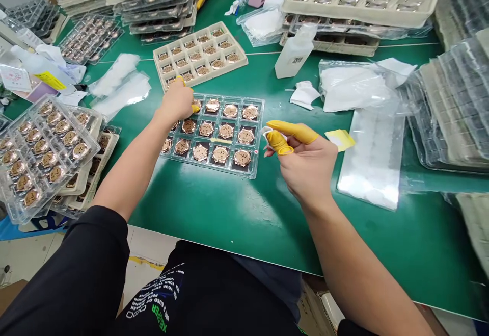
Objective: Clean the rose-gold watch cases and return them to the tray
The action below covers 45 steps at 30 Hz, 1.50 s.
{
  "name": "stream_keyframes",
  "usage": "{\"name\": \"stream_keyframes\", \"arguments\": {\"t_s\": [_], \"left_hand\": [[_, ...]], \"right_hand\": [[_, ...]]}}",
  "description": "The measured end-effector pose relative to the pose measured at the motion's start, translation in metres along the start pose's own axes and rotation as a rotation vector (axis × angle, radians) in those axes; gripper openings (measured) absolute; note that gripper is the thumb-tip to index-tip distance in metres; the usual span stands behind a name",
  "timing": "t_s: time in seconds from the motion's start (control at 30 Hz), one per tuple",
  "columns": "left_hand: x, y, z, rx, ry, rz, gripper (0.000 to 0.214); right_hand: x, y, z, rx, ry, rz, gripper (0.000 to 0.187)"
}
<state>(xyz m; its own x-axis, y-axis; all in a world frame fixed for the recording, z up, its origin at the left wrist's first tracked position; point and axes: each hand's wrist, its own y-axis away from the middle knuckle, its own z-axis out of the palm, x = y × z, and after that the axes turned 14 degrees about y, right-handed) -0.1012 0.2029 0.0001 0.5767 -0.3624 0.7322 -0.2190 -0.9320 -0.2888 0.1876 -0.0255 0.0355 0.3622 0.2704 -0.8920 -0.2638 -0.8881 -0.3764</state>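
Yellow-tipped R hand point(307, 157) pinches white cloth point(265, 130), L hand point(176, 102) spans beige tray point(221, 73) & clear tray point(261, 110), grip unclear; prob. best handle watches point(242, 158) by rims.

We look through one head-worn camera, facing forward and down across the table point(229, 208) from above the black shirt point(214, 290), near enough that left hand point(176, 99) and right hand point(311, 165) flank the view's centre.
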Motion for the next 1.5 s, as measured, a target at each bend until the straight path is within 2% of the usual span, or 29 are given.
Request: {"name": "stream_keyframes", "arguments": {"t_s": [0.1,0.2,0.23,0.27,0.33,0.37,0.47,0.57,0.7,0.83,0.93,1.07,1.17,1.23,1.3,1.37,1.43,1.5], "left_hand": [[0.016,0.011,-0.003,-0.049,0.064,-0.115,0.036],[0.055,0.054,0.003,0.125,0.222,-0.002,0.026],[0.07,0.073,0.008,0.15,0.313,0.026,0.026],[0.084,0.092,0.015,0.137,0.433,0.037,0.026],[0.109,0.126,0.031,0.006,0.675,0.012,0.027],[0.118,0.14,0.038,-0.019,0.749,-0.003,0.028],[0.135,0.164,0.053,-0.09,0.793,-0.063,0.03],[0.14,0.17,0.054,-0.132,0.705,-0.014,0.025],[0.141,0.173,0.047,-0.07,0.473,0.227,0.011],[0.14,0.178,0.048,0.06,0.417,0.307,0.016],[0.14,0.179,0.053,0.093,0.438,0.343,0.019],[0.142,0.177,0.054,0.119,0.482,0.292,0.018],[0.144,0.176,0.052,0.119,0.491,0.258,0.017],[0.145,0.176,0.051,0.114,0.482,0.268,0.018],[0.144,0.177,0.051,0.118,0.447,0.318,0.019],[0.143,0.178,0.052,0.154,0.382,0.393,0.019],[0.14,0.178,0.052,0.199,0.313,0.478,0.02],[0.136,0.177,0.052,0.223,0.253,0.56,0.022]], "right_hand": [[0.008,-0.002,0.002,0.012,-0.045,0.019,0.019],[0.011,-0.004,0.003,0.033,-0.059,0.017,0.018],[0.01,-0.004,0.003,0.042,-0.052,0.01,0.018],[0.009,-0.004,0.003,0.053,-0.039,-0.001,0.017],[0.005,-0.004,0.002,0.08,0.023,-0.051,0.013],[0.003,-0.004,0.001,0.098,0.073,-0.102,0.011],[-0.005,0.0,-0.003,0.125,0.265,-0.322,0.012],[-0.009,0.007,-0.002,0.048,0.397,-0.499,0.029],[-0.01,0.016,0.007,-0.079,0.443,-0.616,0.041],[-0.009,0.016,0.009,0.01,0.514,-0.608,0.044],[-0.009,0.014,0.004,0.032,0.622,-0.637,0.045],[-0.008,0.012,0.0,0.025,0.738,-0.499,0.033],[-0.008,0.011,0.001,0.088,0.575,-0.412,0.02],[-0.008,0.013,0.004,0.096,0.506,-0.451,0.02],[-0.01,0.016,0.008,0.079,0.555,-0.518,0.024],[-0.014,0.019,0.01,0.071,0.681,-0.536,0.02],[-0.018,0.022,0.012,0.053,0.765,-0.478,0.011],[-0.021,0.023,0.013,-0.031,0.671,-0.341,0.02]]}}
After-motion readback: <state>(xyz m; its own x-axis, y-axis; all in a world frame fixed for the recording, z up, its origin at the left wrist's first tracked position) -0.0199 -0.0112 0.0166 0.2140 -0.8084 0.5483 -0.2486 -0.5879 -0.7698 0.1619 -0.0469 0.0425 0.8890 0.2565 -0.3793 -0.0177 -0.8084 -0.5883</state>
